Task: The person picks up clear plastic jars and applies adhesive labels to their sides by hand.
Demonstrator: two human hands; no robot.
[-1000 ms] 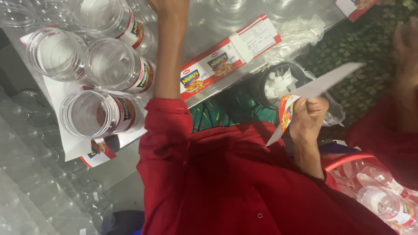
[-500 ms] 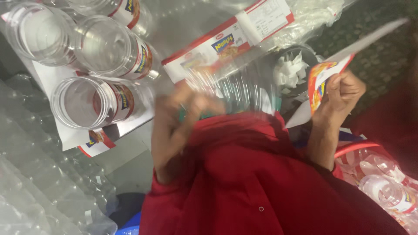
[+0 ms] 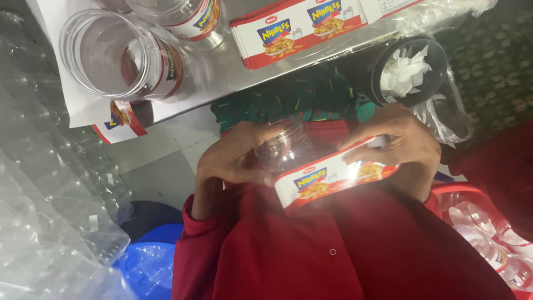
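A clear plastic jar [image 3: 286, 145] lies on its side in front of my red shirt. My left hand [image 3: 233, 155] grips it from the left. My right hand [image 3: 400, 139] presses a red, white and blue label strip [image 3: 333, 176] against the jar's near side, thumb and fingers on the strip's right end. The jar's far side is hidden behind both hands.
Labelled clear jars [image 3: 119, 55] stand on a steel table [image 3: 233, 78] at top left, beside a stack of label strips [image 3: 305, 28]. A black cup [image 3: 408, 69] holds white paper scraps. Bagged clear jars [image 3: 50, 211] pile at left; a red basket [image 3: 488, 228] of jars sits at right.
My left hand came back from the table with a clear jar and brought it to my chest. My right hand lowered the label strip onto the jar.
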